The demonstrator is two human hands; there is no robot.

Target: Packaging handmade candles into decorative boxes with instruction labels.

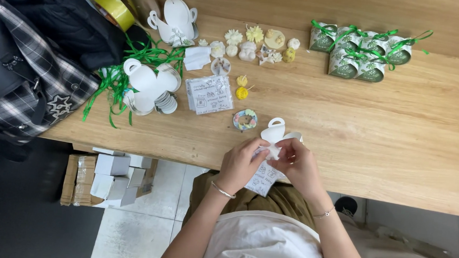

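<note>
Both hands met at the near edge of the worktop (pixel 395 153). The left hand (pixel 239 163) and the right hand (pixel 298 164) pinched a small white box (pixel 275 134) between them, fingers pressed together on its lower part. The box was a flat, unfolded card cutout with a looped handle at the top and rounded flaps, held just above the worktop's edge. A printed slip (pixel 262 179), white with small dark drawings, hung below the hands, caught in the same grip; which fingers held it could not be told. Just beyond the box lay a round pastel ornament (pixel 245 120). Farther left sat a stack of like white cutouts (pixel 150 88) among green ribbon (pixel 114 86), and more slips (pixel 209 94). Finished green boxes (pixel 364 49) tied with ribbon stood well apart at the far right
</note>
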